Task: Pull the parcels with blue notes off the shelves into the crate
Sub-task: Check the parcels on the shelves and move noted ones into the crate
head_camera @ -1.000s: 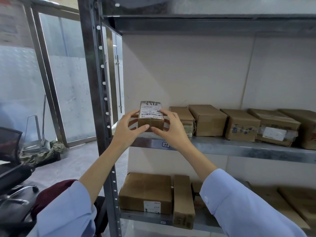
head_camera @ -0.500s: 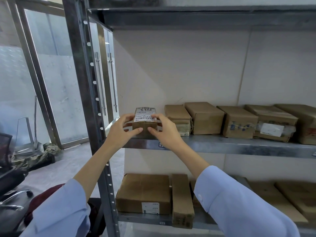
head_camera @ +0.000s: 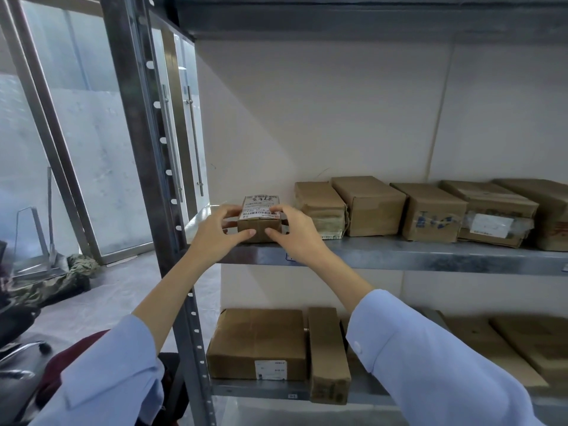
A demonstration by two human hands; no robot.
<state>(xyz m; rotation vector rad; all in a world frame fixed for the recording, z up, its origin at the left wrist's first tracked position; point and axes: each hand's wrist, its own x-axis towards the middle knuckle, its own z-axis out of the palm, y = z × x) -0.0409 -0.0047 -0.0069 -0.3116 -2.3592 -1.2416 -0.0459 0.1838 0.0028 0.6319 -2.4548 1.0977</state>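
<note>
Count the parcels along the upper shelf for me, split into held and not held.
Held parcel, between left hand and right hand: 1
Parcels not held: 5
Total: 6

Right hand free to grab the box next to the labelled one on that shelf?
Probably not yet: the right hand and left hand both grip the labelled box. The neighbouring box itself sits unobstructed alongside.

Six cardboard parcels (head_camera: 372,204) on the upper shelf (head_camera: 430,256), four parcels on the lower shelf (head_camera: 261,390), two hands (head_camera: 215,235)
</note>
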